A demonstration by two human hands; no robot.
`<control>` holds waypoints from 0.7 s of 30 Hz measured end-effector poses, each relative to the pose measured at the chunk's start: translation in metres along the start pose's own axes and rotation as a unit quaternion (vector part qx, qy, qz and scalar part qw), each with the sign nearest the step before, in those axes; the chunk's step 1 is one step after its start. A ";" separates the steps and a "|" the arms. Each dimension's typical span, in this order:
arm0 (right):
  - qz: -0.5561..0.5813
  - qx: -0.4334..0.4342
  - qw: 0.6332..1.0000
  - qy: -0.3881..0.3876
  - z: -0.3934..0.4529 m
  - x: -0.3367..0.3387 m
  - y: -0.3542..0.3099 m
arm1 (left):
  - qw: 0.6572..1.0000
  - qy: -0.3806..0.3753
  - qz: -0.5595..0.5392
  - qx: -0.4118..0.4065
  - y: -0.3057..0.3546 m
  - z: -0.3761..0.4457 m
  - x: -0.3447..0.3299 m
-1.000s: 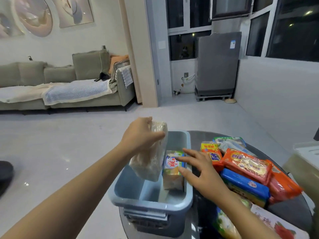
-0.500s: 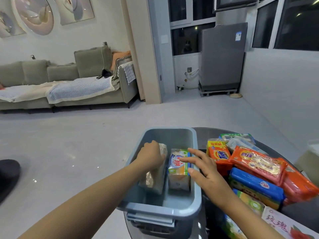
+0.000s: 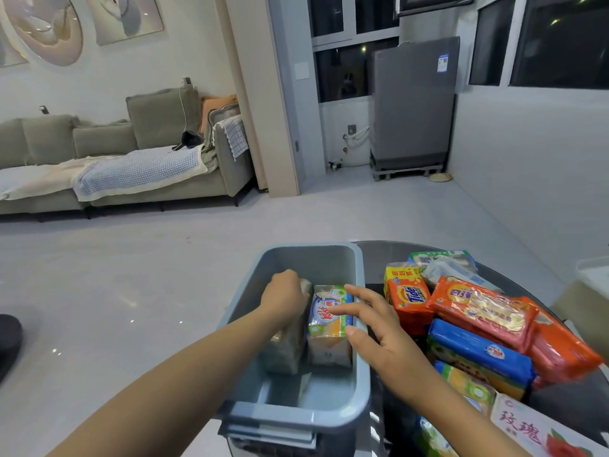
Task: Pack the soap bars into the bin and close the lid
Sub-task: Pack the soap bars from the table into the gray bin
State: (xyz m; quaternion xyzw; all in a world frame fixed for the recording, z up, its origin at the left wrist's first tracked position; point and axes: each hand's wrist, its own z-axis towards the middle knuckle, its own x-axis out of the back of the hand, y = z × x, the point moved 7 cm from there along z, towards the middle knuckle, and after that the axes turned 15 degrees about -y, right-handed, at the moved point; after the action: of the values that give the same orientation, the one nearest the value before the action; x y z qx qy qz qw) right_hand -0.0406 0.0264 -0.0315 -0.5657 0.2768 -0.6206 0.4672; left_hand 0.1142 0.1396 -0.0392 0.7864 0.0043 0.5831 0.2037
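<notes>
Soap bars (image 3: 329, 324) in glossy wrappers stand on end inside the blue plastic bin (image 3: 359, 374), long axes upright; the left hand (image 3: 285, 300) grips a clear-wrapped pack (image 3: 286, 347) (contents unclear) beside them; the right hand (image 3: 379, 331), fingers spread, touches the green-and-orange bar; more packs (image 3: 478, 311) pile on the dark glossy round table (image 3: 389, 249); pale floor, grey sofa (image 3: 108, 159).

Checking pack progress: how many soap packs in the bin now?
2. A clear-wrapped pack gripped by the left hand, and a green-yellow pack beside it, right hand touching. Arms may hide more.
</notes>
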 end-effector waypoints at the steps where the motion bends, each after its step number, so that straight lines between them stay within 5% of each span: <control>1: 0.000 -0.002 1.000 0.000 0.000 0.000 0.001 | 1.000 0.004 -0.001 -0.002 0.000 0.001 0.000; 8: 0.000 0.000 1.000 -0.002 -0.001 -0.001 0.003 | 0.998 0.005 0.064 0.021 0.002 -0.002 -0.001; 16: -0.010 -0.001 1.000 -0.007 -0.006 0.005 0.000 | 0.970 0.096 -0.193 -0.111 0.029 -0.050 0.041; 21: -0.030 -0.006 0.999 0.032 -0.018 0.025 0.005 | 0.946 0.103 -0.241 -0.192 0.071 -0.086 0.036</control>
State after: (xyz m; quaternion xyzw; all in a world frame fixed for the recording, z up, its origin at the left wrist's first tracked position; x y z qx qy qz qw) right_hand -0.0546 -0.0014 -0.0289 -0.5568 0.2783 -0.6500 0.4359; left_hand 0.0302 0.1102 0.0369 0.6437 0.1025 0.5841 0.4837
